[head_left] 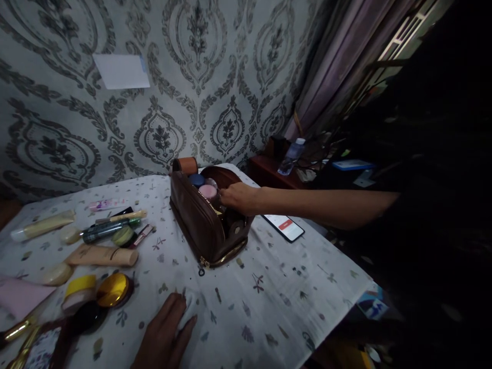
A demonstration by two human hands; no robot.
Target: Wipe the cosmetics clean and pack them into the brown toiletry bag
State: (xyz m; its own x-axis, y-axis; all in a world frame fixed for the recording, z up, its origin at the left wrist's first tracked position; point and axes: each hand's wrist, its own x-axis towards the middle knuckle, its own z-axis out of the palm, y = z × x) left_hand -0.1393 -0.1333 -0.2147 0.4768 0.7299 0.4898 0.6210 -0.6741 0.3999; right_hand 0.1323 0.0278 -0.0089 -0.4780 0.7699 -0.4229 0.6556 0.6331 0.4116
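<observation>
A brown leather toiletry bag [200, 225] stands open in the middle of the table, its gold zipper undone. Inside it I see a pink-lidded jar [208, 191] and a blue-lidded jar [197, 179]. My right hand [240, 198] reaches in from the right, fingers curled together just beside the pink-lidded jar; what they grip is hidden by the bag. My left hand [167, 333] lies flat on the patterned white tablecloth [269, 287] near the front edge, fingers stretched out and holding nothing.
Cosmetics lie on the left: a beige tube [102, 255], a gold compact [113, 290], a yellow-lidded jar [79, 289], a green tube [109, 229], several other tubes. A lit phone [285, 227] lies right of the bag. A water bottle [291, 156] stands on a side table behind.
</observation>
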